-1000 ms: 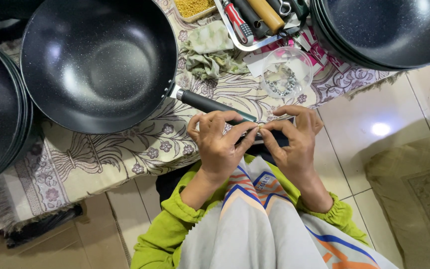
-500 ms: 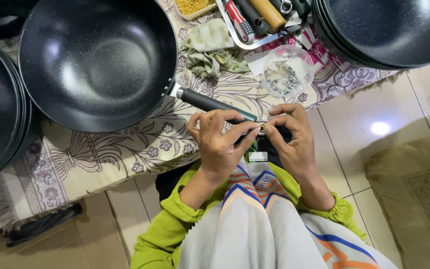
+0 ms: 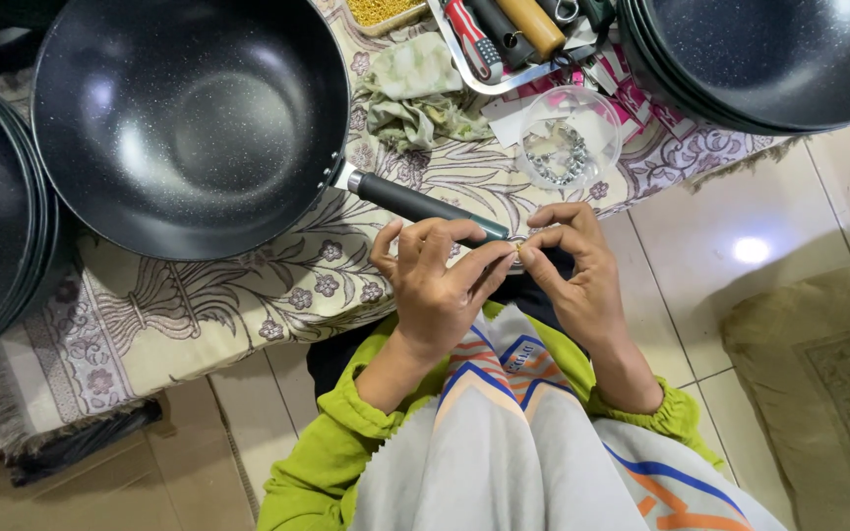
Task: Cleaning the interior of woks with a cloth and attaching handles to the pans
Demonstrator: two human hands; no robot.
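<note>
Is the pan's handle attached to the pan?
Yes. The black handle joins the pan at a metal collar on its rim, while both hands, left and right, work at its far end.

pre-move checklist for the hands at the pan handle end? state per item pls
1. Both hands at the handle end: ok. Left hand and right hand meet at the tip of the black handle.
2. Small part pinched between the fingertips: cannot tell, too small and mostly hidden by the fingers.
3. Pan resting flat on the patterned cloth: ok.
4. Handle joined to the pan wall: ok, the metal bracket meets the rim.
5. Spare hardware within sight: ok, clear bowl of small metal parts sits just beyond the right hand.
6. Tools nearby: ok, tray with screwdrivers above the bowl.
</note>
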